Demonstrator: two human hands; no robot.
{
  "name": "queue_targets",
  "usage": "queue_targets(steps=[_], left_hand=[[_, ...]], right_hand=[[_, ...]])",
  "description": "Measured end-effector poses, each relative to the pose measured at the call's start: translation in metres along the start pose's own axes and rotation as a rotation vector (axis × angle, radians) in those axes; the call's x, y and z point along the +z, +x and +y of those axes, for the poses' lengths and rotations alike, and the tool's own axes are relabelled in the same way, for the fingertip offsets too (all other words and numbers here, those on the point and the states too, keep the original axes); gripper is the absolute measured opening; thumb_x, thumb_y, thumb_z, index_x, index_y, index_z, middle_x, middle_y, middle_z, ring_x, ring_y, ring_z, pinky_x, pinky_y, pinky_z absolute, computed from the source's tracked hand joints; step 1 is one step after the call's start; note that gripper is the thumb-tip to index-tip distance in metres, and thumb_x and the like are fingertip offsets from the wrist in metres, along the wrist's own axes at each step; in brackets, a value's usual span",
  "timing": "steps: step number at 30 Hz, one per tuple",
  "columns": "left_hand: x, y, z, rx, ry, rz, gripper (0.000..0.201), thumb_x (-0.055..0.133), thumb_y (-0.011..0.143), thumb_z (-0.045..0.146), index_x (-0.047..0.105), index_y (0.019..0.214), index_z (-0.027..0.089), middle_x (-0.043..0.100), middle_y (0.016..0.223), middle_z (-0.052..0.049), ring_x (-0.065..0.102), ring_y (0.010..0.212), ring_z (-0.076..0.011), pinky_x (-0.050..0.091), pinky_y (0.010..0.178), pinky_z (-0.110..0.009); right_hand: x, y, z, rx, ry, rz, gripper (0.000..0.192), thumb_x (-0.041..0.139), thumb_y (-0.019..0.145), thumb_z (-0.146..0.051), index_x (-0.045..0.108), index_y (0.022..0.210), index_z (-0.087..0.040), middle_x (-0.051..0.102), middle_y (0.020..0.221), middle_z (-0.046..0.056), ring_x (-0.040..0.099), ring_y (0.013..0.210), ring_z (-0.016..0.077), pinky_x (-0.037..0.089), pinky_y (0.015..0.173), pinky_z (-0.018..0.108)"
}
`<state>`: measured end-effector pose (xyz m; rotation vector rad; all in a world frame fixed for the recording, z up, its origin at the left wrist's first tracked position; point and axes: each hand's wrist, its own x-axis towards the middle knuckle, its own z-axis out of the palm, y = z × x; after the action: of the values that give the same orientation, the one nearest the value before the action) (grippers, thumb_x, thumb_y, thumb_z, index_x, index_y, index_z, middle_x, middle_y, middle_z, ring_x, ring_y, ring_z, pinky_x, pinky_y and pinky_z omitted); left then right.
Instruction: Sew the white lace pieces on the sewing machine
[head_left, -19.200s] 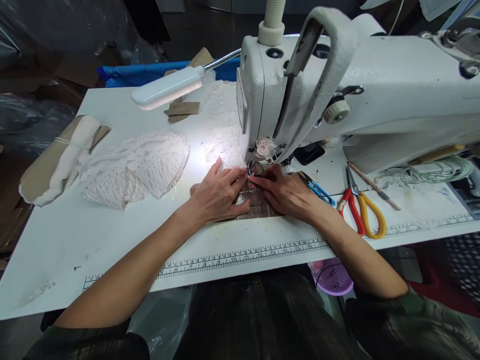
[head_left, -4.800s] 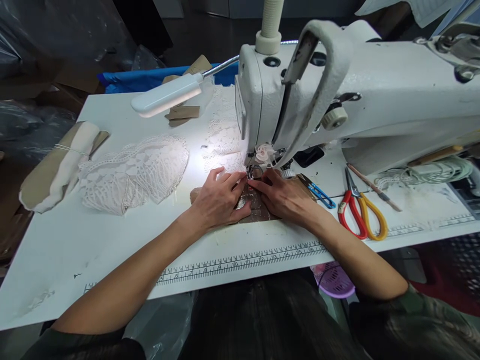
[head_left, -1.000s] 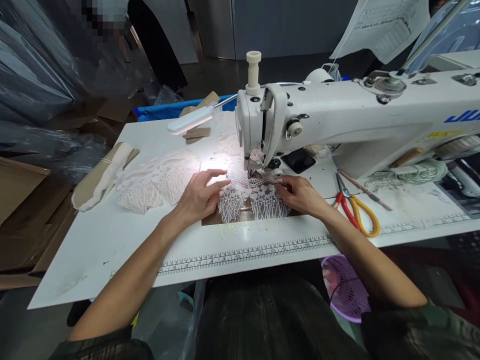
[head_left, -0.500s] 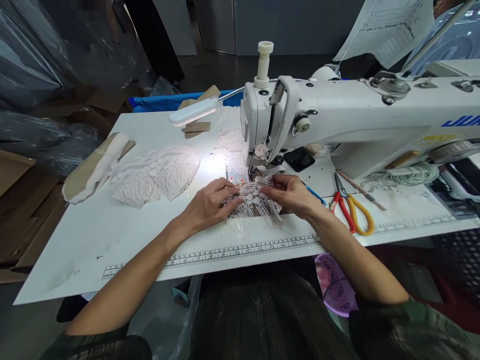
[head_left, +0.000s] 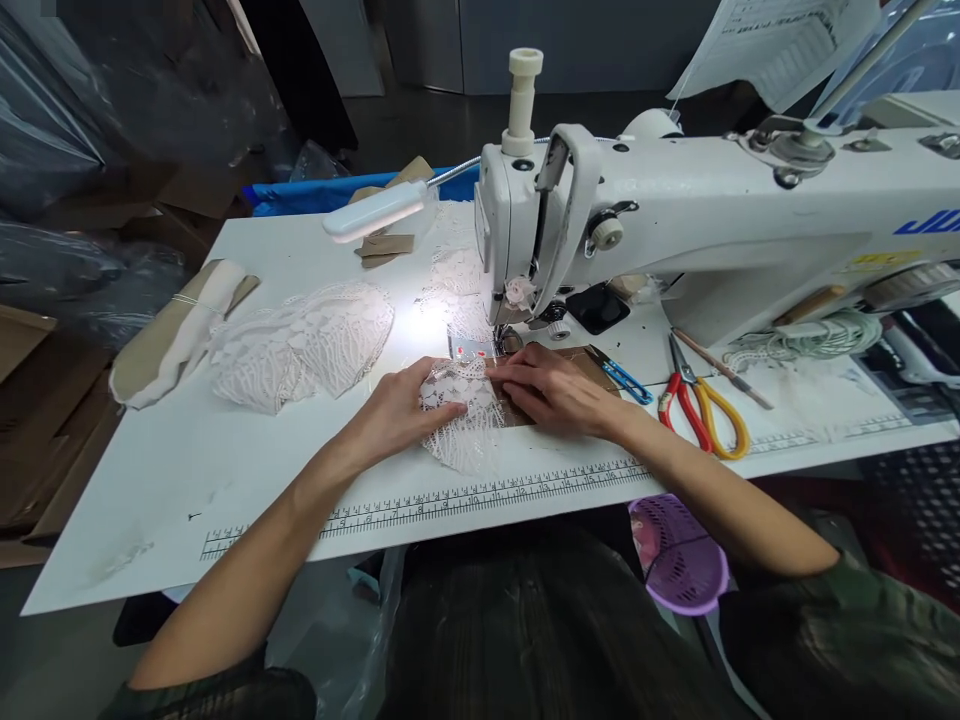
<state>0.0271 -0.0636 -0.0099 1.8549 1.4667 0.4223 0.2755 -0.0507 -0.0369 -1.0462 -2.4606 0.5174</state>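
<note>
- Fingertips of the left hand (head_left: 395, 410) lie spread and flat on the white lace piece (head_left: 463, 420), pressing it to the table; half a second ago the same fingers were pinching the lace up off the surface
- Fingers of the right hand (head_left: 555, 390) are held together and extended, flat along the seam where the lace meets the brown backing piece (head_left: 559, 385); earlier they gripped the lace edge, now nothing is clamped
- Lace piece has shifted toward the person and to the left, folded over so it hangs toward the printed ruler (head_left: 480, 495); a second ago it lay spread across the brown piece, right beneath the presser foot (head_left: 508, 338)
- Judged from this, the work looks to be out from under the needle and being smoothed or creased, not fed
- Further out: sewing machine (head_left: 675, 230) with its lamp (head_left: 373, 211) lit, blue thread snips (head_left: 625, 379), red-and-yellow scissors (head_left: 705, 415), a heap of lace pieces (head_left: 300, 340) to the left, all where they were
</note>
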Motion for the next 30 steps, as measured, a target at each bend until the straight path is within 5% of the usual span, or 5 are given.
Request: queue_targets(steps=[4,8,15,25,30], left_hand=[[0.007,0.002,0.002,-0.071,0.009,0.092,0.072,0.071,0.078,0.054,0.05,0.137,0.019,0.073,0.105,-0.01,0.07,0.09,-0.026,0.055,0.073,-0.035],[0.009,0.003,0.0,-0.092,0.029,0.169,0.069,0.065,0.083,0.056,0.051,0.139,0.018,0.07,0.11,-0.014,0.066,0.107,-0.03,0.053,0.083,-0.04],[0.016,0.006,-0.006,-0.031,-0.142,0.213,0.065,0.072,0.077,0.049,0.056,0.131,0.017,0.068,0.081,-0.003,0.065,0.075,-0.0195,0.051,0.064,-0.03],[0.014,0.005,0.002,-0.089,-0.027,0.237,0.063,0.072,0.075,0.046,0.057,0.131,0.019,0.056,0.067,0.005,0.056,0.063,-0.0143,0.043,0.056,-0.024],[0.012,0.007,-0.002,-0.147,-0.181,0.18,0.072,0.076,0.072,0.046,0.054,0.134,0.019,0.062,0.073,0.002,0.059,0.059,-0.015,0.049,0.05,-0.025]], right_hand=[[0.008,0.001,0.004,-0.033,-0.248,-0.003,0.036,0.042,0.097,-0.024,0.064,0.126,-0.022,0.059,0.113,0.013,0.052,0.104,0.0274,0.046,0.09,0.046],[0.012,-0.002,0.015,-0.015,-0.278,0.055,0.037,0.04,0.099,-0.024,0.06,0.13,-0.021,0.057,0.114,0.014,0.051,0.102,0.0272,0.047,0.086,0.045],[0.017,-0.013,0.018,-0.023,-0.123,0.106,0.038,0.044,0.099,-0.024,0.057,0.134,-0.022,0.057,0.118,0.013,0.05,0.112,0.027,0.046,0.095,0.048],[0.014,-0.013,0.01,0.019,-0.164,0.069,0.034,0.045,0.097,-0.023,0.067,0.122,-0.024,0.058,0.117,0.013,0.049,0.113,0.0289,0.044,0.095,0.05],[0.018,-0.013,0.015,0.02,-0.122,0.102,0.035,0.046,0.099,-0.025,0.063,0.129,-0.024,0.056,0.118,0.013,0.047,0.112,0.0278,0.043,0.094,0.048]])
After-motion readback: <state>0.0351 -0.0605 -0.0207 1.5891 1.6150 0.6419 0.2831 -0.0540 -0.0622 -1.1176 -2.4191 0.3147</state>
